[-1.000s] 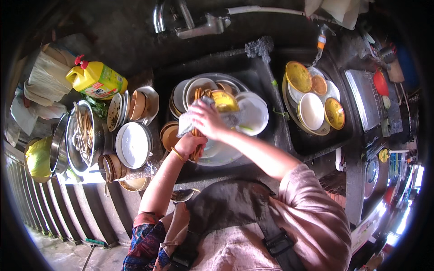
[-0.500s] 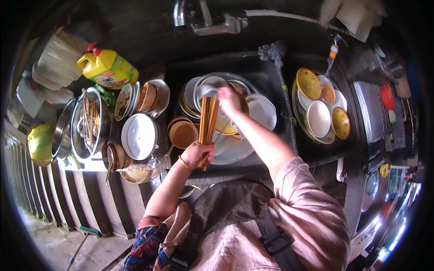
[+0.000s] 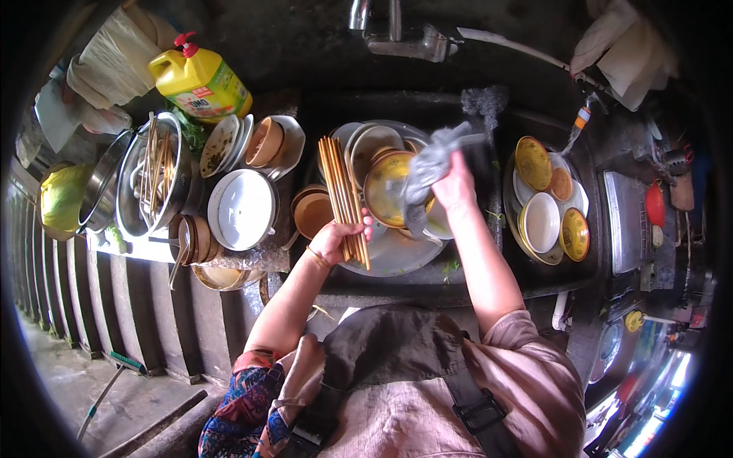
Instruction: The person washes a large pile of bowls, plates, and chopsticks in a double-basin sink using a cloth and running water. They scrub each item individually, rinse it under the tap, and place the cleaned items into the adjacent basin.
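A bundle of wooden chopsticks [image 3: 336,179] is gripped in my left hand [image 3: 341,239], tilted upright over the near-left part of the dark sink. My right hand [image 3: 456,185] is closed on a crumpled grey cloth [image 3: 431,164], to the right of the chopsticks and apart from them. Beneath both hands, dishes are stacked in the sink: a yellow bowl [image 3: 384,195], pale bowls [image 3: 370,145] and a large round plate [image 3: 397,256]. The cloth hides part of the stack. Beside the chopsticks, at left, sits a brown bowl [image 3: 311,215].
Left of the sink stand a white pot [image 3: 240,221], stacked plates [image 3: 221,149], a metal basin [image 3: 130,221] with more sticks and a yellow jug [image 3: 200,84]. A right-hand basin holds yellow and white bowls [image 3: 540,221]. The faucet [image 3: 412,44] is at the back.
My right hand has moved right, away from the chopsticks' upper ends, carrying the grey cloth. The chopsticks in my left hand have fanned flatter and tilted left. The whole view has shifted slightly.
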Demonstrator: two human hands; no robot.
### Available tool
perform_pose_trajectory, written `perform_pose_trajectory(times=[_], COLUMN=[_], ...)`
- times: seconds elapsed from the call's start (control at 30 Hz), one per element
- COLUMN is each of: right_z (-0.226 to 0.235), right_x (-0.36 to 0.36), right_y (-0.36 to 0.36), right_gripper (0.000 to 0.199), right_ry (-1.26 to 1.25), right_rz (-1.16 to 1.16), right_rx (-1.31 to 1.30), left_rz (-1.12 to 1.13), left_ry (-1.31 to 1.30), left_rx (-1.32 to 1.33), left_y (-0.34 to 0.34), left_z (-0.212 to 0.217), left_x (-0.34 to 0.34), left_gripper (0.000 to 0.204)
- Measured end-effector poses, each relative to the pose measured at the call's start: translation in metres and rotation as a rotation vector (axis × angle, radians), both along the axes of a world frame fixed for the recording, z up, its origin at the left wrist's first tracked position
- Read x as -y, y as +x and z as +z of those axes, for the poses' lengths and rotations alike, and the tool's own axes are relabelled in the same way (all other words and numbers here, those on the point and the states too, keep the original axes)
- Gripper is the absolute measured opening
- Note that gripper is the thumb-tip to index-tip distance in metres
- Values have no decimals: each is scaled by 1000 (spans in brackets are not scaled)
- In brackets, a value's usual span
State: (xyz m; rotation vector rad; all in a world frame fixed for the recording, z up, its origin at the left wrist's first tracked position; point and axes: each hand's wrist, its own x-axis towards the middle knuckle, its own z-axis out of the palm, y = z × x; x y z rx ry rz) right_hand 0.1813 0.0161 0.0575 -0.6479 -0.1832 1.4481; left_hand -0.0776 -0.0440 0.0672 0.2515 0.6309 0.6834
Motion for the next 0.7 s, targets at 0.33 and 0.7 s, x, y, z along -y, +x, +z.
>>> perform_pose_trajectory(times=[0.33, 0.7], right_z=[21, -3], right_x=[42, 35], right_y=[-87, -96], right_gripper=[30, 27], right_ry=[-278, -125], right_rz=[491, 60], right_rx=[401, 677], left_rz=[-318, -220], left_ry=[41, 59], left_rx=[12, -83], left_y=[15, 30], left_z=[2, 1], left_x=[-2, 21], left_gripper=[30, 27])
